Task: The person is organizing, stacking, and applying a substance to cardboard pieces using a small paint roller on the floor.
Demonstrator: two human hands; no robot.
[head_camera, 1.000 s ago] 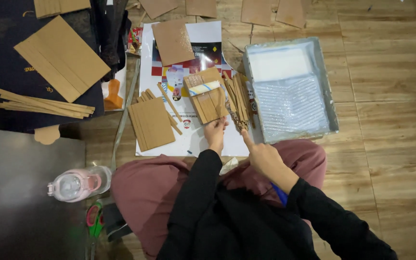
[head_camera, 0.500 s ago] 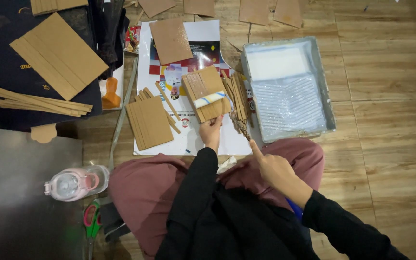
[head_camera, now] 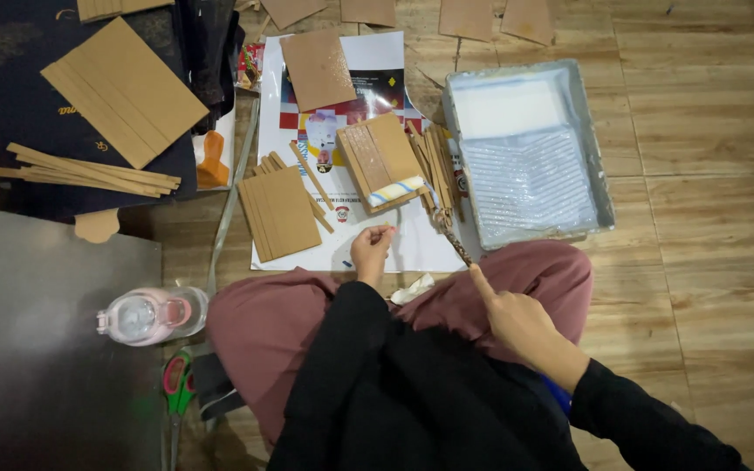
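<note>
Cardboard strip (head_camera: 455,246), thin and brown, is being pinched at its near end by the right hand (head_camera: 517,318), fingers pressed together around it while its far end is pointing toward the bundle of similar strips (head_camera: 434,170) beside the grey paint tray (head_camera: 599,166). It is looking light and fairly stiff but easy to bend or snap, so a hold near the middle would be steadying it better than one at the tip. The left hand (head_camera: 371,249) is hovering over the white poster sheet (head_camera: 412,249) on the floor, fingertips drawn together on something small that I cannot make out. A small cardboard panel (head_camera: 381,159) with a paint roller (head_camera: 397,190) lying across it is sitting just ahead, and another ribbed cardboard panel (head_camera: 279,212) is lying to its left. A pink-capped water bottle (head_camera: 150,314) and scissors (head_camera: 176,384) are resting by the person's knee.
</note>
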